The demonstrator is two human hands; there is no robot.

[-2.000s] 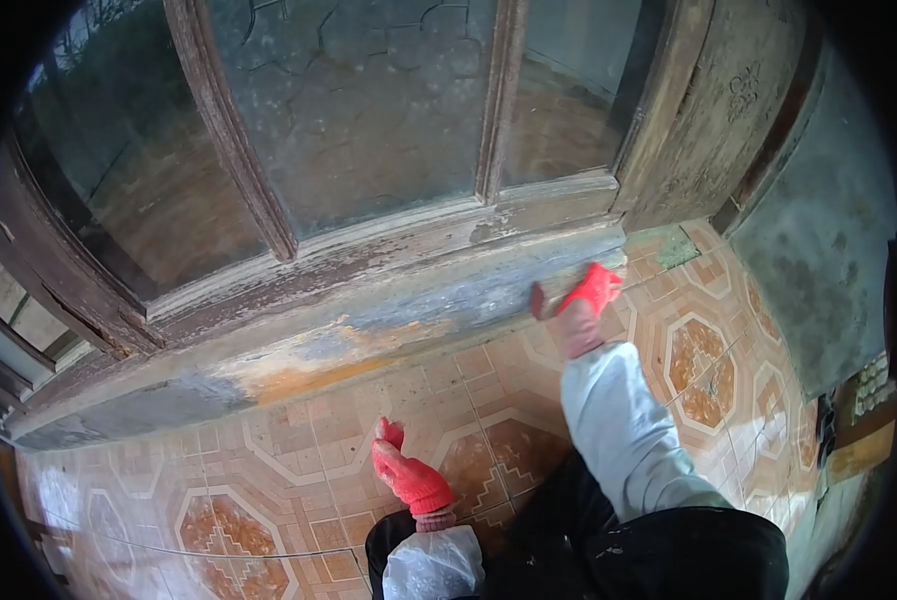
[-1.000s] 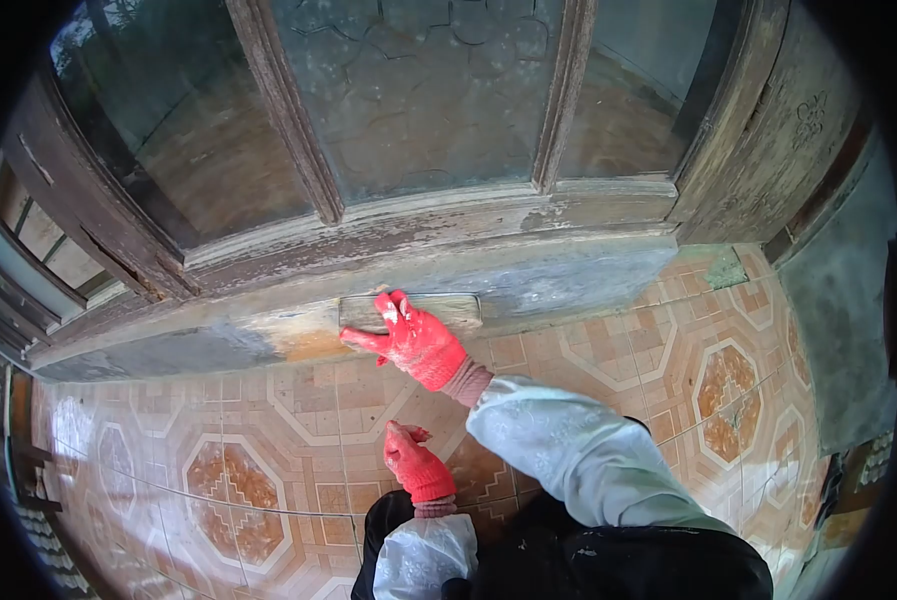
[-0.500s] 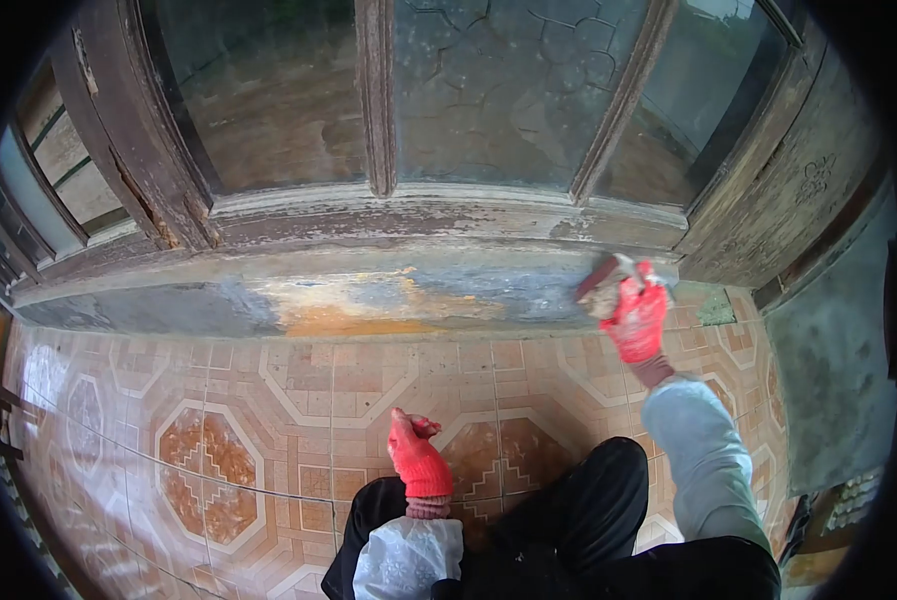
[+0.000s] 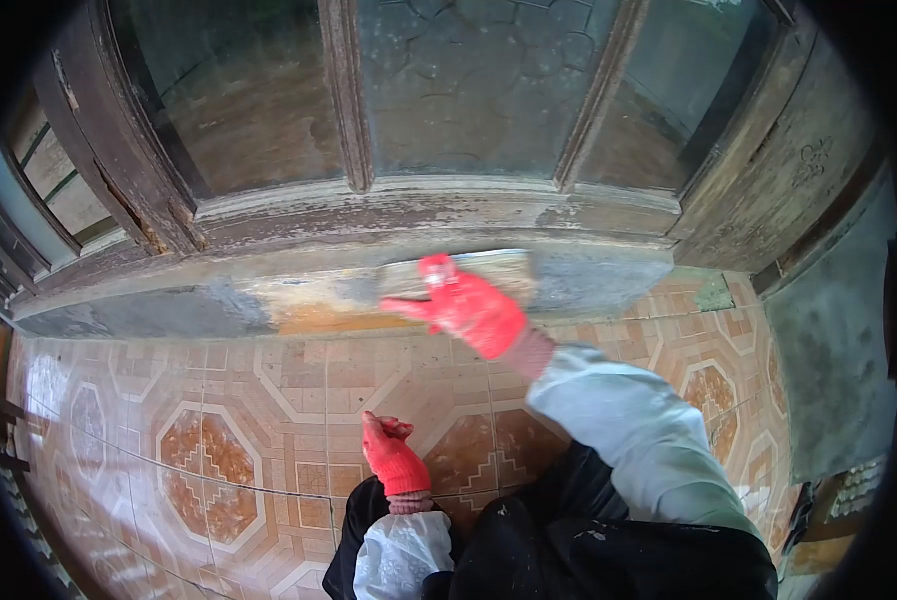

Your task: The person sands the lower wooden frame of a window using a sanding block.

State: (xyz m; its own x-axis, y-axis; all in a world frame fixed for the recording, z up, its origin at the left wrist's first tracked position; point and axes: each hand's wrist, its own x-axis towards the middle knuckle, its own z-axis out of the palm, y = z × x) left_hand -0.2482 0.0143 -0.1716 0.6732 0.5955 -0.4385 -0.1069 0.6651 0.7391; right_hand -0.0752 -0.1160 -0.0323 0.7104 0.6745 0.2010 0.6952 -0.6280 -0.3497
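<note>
A flat rectangular float [image 4: 513, 270] lies against the low plastered step [image 4: 608, 280] below the window frame. My right hand [image 4: 473, 305], in a red glove, is closed on it, with a finger and thumb stretched leftward; motion blurs it a little. Grey and orange-yellow patches mark the face of the step. Lower in the view, my left hand [image 4: 393, 455], also in a red glove, hangs over the tiled floor near my knee. Its fingers are curled together, and what they hold, if anything, is hidden.
Above the step stands a worn wooden frame [image 4: 448, 212] with glass panes [image 4: 468, 100]. Patterned tiles [image 4: 268, 390] cover the floor. A grey panel [image 4: 833, 330] stands at the right, and a green-grey patch [image 4: 713, 293] lies near the step's right end.
From the right end of the step, my right hand has swept left with the float to the middle. My left hand stays low, curled. The view has shifted slightly.
</note>
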